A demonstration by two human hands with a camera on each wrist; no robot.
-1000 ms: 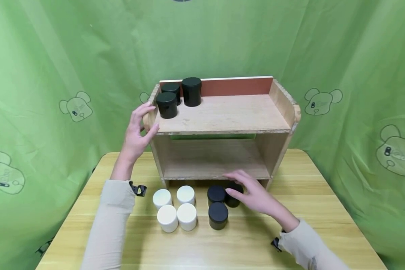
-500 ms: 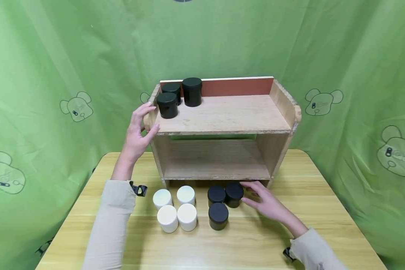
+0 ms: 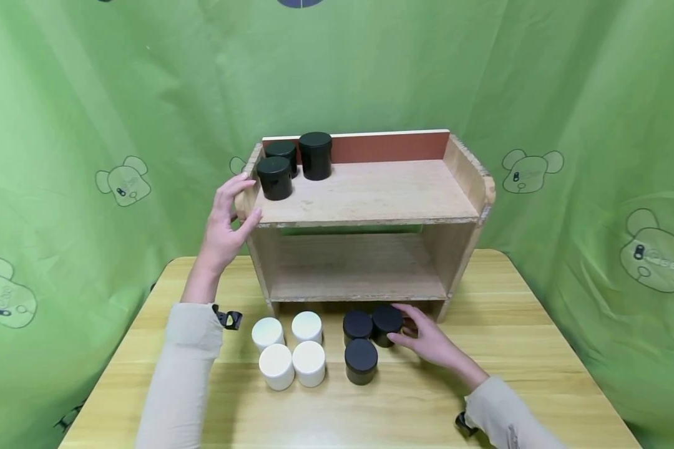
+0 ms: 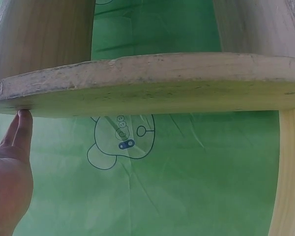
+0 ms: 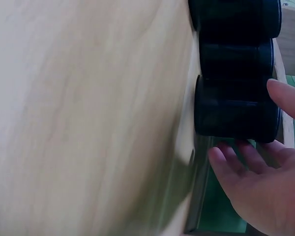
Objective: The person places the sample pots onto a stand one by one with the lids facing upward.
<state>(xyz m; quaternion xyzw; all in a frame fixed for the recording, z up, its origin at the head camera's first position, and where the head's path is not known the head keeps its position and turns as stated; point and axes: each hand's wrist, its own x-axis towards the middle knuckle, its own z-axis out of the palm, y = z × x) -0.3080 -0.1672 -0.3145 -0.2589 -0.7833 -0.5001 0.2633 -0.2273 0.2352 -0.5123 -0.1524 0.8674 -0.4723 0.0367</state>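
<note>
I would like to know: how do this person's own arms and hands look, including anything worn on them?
The left hand and right hand wear no gloves. Both arms have long, pale beige sleeves that end before the wrist. A small black device sits by each cuff; its details are too small to read.

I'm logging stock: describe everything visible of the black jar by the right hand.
The black jar is a short cylinder with a flat round top, smooth and plastic-looking; no label shows. It stands upright on the table, in front of the shelf. The right hand curves around its right side and another black jar sits close on its left; whether either touches is unclear.
</note>
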